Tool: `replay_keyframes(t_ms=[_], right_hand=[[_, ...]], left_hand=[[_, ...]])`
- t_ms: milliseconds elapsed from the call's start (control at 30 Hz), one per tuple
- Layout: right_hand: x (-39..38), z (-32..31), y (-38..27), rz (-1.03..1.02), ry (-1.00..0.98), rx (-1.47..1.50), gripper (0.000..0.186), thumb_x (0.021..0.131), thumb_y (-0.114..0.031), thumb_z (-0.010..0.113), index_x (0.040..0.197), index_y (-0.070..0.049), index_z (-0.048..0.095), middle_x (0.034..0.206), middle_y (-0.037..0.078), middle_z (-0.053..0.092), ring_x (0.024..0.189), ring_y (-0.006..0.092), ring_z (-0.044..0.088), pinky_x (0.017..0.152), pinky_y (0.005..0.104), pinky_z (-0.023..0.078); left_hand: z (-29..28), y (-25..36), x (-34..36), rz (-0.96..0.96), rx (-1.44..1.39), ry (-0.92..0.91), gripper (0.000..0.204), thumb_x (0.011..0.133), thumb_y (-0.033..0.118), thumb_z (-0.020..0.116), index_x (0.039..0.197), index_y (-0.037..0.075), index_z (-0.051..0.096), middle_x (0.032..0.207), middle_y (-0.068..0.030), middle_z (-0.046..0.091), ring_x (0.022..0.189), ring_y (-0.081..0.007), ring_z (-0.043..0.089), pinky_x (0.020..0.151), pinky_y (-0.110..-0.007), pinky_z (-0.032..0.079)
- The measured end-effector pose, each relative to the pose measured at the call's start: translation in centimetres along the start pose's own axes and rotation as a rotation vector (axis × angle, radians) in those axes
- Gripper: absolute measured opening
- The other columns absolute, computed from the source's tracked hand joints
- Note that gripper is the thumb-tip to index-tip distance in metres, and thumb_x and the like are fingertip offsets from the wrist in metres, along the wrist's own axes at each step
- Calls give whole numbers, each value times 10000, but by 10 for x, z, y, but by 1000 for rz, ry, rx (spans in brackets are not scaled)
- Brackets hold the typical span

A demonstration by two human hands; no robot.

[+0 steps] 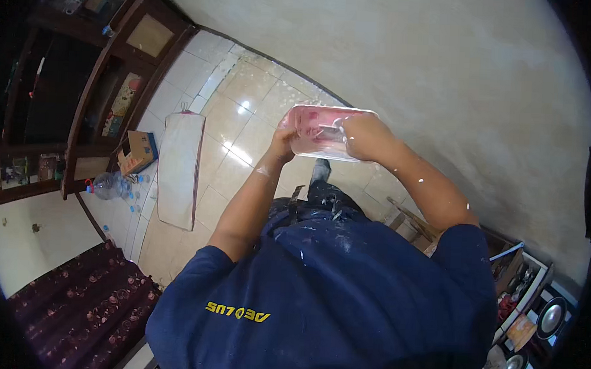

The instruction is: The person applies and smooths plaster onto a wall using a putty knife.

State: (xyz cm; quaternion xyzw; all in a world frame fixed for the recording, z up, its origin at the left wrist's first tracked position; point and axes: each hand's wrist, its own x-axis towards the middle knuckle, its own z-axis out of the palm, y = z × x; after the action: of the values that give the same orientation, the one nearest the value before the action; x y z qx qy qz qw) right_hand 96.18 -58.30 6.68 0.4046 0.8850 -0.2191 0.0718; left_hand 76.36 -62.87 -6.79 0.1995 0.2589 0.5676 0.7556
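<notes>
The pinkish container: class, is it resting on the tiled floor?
No, the person's left grip holds the pinkish container by its left end, up above the tiled floor.

There are two hands (367, 136) (284, 142), one tub (308, 147), one scraper (330, 130) and one cardboard box (137, 154).

Left hand (284, 138) partly hidden by tray (320, 148); right hand (365, 136): fingertips indistinct.

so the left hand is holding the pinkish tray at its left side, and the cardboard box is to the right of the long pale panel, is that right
Not quite: the head view shows the cardboard box to the left of the long pale panel. The left hand does hold the pinkish tray at its left side.
</notes>
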Motion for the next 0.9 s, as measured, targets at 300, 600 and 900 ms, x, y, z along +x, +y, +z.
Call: replay_keyframes(t_ms=[300,600,900], right_hand=[[95,-32,8,-54,-101,-92,267,665,-53,542,913,-52,641,797,192,628,746,349,612,686,426,490],[182,-37,-30,106,-176,-54,295,660,-50,558,944,-42,638,805,212,620,777,351,611,715,433,484],[282,-32,-69,212,-166,0,342,640,-32,551,970,-40,638,805,224,618,795,353,613,701,420,497]], left_hand=[[-44,45,64,-9,-52,42,632,650,62,502,1271,45,383,1132,-133,525,984,-275,559,860,-409,483],[-103,113,98,-116,-13,80,547,626,68,462,1169,7,453,1048,-143,530,967,-292,547,850,-424,467],[-168,205,131,-286,125,173,489,631,76,473,1114,-7,480,975,-146,556,869,-305,580,823,-450,492]])
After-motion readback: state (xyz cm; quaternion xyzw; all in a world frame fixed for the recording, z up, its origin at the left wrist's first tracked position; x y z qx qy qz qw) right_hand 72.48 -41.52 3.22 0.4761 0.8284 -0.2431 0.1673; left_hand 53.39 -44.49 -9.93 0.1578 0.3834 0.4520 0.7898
